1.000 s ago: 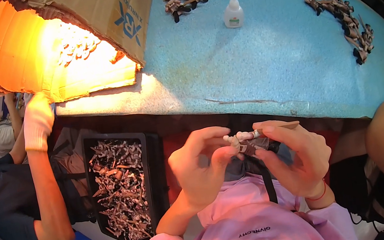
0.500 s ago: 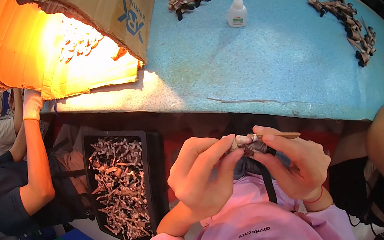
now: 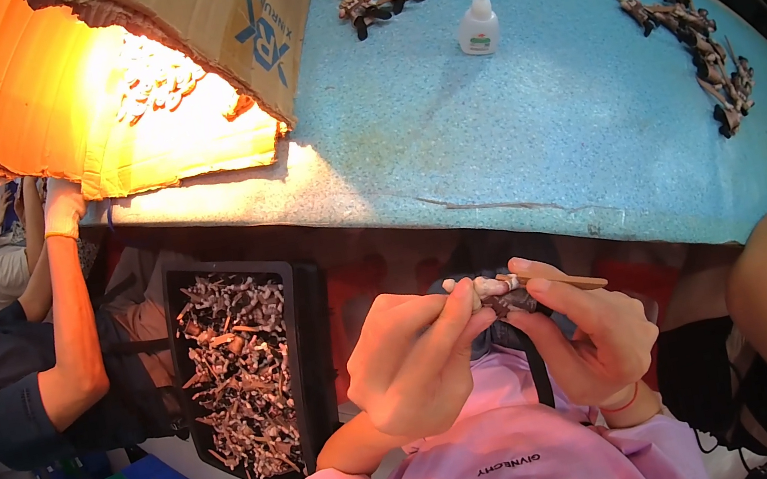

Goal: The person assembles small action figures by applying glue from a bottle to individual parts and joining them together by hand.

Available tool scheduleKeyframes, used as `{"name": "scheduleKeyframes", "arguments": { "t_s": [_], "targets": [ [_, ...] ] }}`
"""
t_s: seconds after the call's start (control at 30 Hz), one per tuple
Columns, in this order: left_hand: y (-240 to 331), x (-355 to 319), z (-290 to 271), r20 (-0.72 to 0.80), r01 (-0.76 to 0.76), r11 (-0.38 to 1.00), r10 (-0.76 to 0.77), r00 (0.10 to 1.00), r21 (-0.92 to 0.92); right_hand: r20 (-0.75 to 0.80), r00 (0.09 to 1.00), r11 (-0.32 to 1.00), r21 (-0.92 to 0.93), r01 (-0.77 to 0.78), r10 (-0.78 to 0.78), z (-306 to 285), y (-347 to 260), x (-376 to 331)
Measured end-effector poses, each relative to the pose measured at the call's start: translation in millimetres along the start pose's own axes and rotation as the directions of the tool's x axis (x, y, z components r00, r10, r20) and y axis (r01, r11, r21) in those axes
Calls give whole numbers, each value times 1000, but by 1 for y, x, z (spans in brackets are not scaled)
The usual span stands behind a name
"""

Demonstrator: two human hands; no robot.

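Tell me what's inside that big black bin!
The black bin is heaped with small figures in pale, brown and dark colours. The top ones cover whatever is underneath, so the bottom can't be seen.

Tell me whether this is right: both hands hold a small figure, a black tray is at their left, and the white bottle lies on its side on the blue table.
Not quite: in the head view, the white bottle stands upright on the blue table. The left hand and right hand hold a small figure, with the black tray at their left.
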State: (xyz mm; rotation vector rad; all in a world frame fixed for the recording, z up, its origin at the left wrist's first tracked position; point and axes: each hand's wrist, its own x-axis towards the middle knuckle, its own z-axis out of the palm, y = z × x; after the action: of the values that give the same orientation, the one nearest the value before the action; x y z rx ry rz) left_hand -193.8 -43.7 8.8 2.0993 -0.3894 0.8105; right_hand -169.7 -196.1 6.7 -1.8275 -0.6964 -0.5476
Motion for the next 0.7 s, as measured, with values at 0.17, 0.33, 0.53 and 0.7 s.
{"name": "scheduleKeyframes", "arguments": {
  "t_s": [0.17, 0.33, 0.53, 0.7],
  "targets": [
    [-2, 0, 1, 46, 39, 999, -37, 998, -33, -17, 1000, 1000, 3, -21, 21, 1, 1, -2],
    [-4, -4, 7, 43, 197, 961, -192, 980, -192, -64, 995, 997, -18, -73, 71, 4, 4, 0],
    [-12, -2, 12, 68, 339, 823, -347, 935, -455, -106, 990, 995, -1, -96, 95, 9, 5, -3],
    [-15, 0, 13, 95, 352, 708, -377, 922, -612, -159, 982, 993, 87, -84, 97, 11, 7, -9]
  ]
}}
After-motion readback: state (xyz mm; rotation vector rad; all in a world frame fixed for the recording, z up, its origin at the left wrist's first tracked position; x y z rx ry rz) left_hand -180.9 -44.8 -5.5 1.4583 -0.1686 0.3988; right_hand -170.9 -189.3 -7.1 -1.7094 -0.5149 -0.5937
